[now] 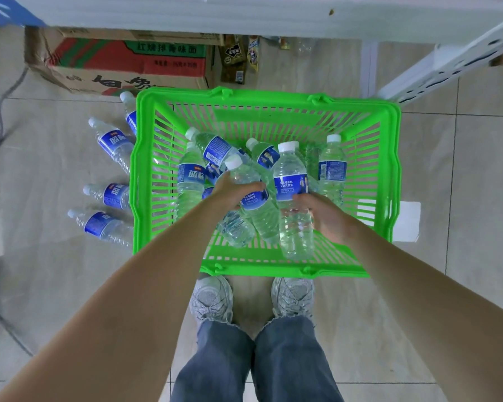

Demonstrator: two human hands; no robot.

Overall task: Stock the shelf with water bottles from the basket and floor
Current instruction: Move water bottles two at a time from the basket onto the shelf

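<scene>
Two water bottles were lifted from the green basket [395, 158]: the left hand [230, 192] gripped one bottle [256, 198], the right hand [323, 213] another [292, 198]. Several remained in the basket, four lay on the floor [55, 271]; the shelf [273, 15] edge showed none, so stocking seemed barely begun.

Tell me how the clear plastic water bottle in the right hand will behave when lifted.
The clear plastic water bottle looks full, so probably heavy for its size. Its thin ribbed wall may dent under the right hand. Laid down, it would likely roll.
</scene>
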